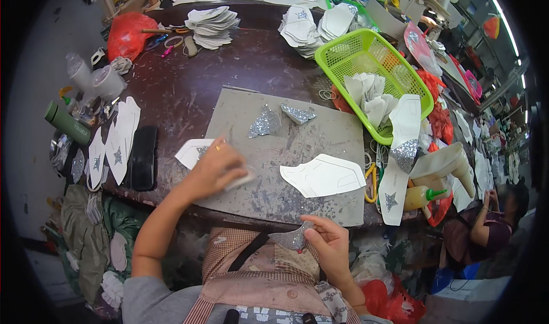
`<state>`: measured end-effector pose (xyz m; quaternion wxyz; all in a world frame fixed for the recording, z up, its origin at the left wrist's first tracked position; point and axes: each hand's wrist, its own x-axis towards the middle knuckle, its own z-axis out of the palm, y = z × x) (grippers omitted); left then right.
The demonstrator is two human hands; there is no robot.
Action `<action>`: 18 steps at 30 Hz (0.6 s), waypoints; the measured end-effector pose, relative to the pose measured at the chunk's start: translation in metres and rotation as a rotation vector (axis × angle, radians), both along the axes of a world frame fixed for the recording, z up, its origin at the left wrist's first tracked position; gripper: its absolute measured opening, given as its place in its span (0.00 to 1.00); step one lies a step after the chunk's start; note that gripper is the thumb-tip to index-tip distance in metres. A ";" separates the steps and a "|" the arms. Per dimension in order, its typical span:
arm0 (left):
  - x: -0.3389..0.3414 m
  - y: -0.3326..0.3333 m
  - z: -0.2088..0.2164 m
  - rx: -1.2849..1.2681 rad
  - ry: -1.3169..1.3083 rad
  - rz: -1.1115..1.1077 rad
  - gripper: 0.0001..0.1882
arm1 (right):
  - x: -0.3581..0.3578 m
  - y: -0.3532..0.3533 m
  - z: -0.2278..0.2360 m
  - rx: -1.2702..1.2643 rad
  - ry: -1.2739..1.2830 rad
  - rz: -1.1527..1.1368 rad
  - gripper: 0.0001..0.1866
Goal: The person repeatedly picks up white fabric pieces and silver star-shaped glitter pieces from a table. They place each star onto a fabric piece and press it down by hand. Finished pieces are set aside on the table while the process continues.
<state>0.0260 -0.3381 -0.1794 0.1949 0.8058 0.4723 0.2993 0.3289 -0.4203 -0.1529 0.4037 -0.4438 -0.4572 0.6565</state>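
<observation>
Extending the left hand point(214, 167) palm-down over the flat grey board point(257, 204), curling its fingers beside a blurred white piece point(241, 180), leaving any grip impossible to tell. Pinching a curved, grainy silver-glitter cutout point(293, 238) between thumb and forefinger of the right hand point(331, 247), just off the near edge of the desk point(171, 89), above checked cloth point(220, 256).

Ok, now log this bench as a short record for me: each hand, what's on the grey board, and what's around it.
Left hand: above the grey board, fingers at a blurred pale piece; grip unclear
Right hand: pinching a silver glitter piece between thumb and finger
On the board: two other glitter pieces, a large white cut piece
Right of the board: yellow-handled scissors
Far right corner: green basket holding white pieces
Left of the board: black case, green bottle
</observation>
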 end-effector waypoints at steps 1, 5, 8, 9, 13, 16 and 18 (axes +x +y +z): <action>0.011 -0.008 0.009 -0.007 -0.046 -0.029 0.12 | -0.002 -0.001 0.007 0.019 -0.011 0.009 0.15; 0.054 -0.041 0.042 -0.038 -0.252 -0.116 0.06 | -0.007 0.000 0.024 0.169 -0.075 0.047 0.15; 0.070 -0.055 0.050 -0.069 -0.323 -0.115 0.06 | -0.017 0.001 0.027 0.081 -0.038 0.010 0.16; 0.073 -0.057 0.051 -0.072 -0.322 -0.107 0.06 | -0.019 0.001 0.026 0.047 0.001 0.006 0.16; 0.076 -0.059 0.049 -0.090 -0.336 -0.128 0.05 | -0.022 -0.003 0.022 0.076 -0.053 0.023 0.17; 0.077 -0.059 0.045 -0.131 -0.371 -0.123 0.05 | -0.022 -0.002 0.022 0.029 -0.040 0.041 0.16; 0.078 -0.060 0.044 -0.118 -0.378 -0.104 0.05 | -0.023 -0.002 0.024 0.022 -0.034 0.040 0.15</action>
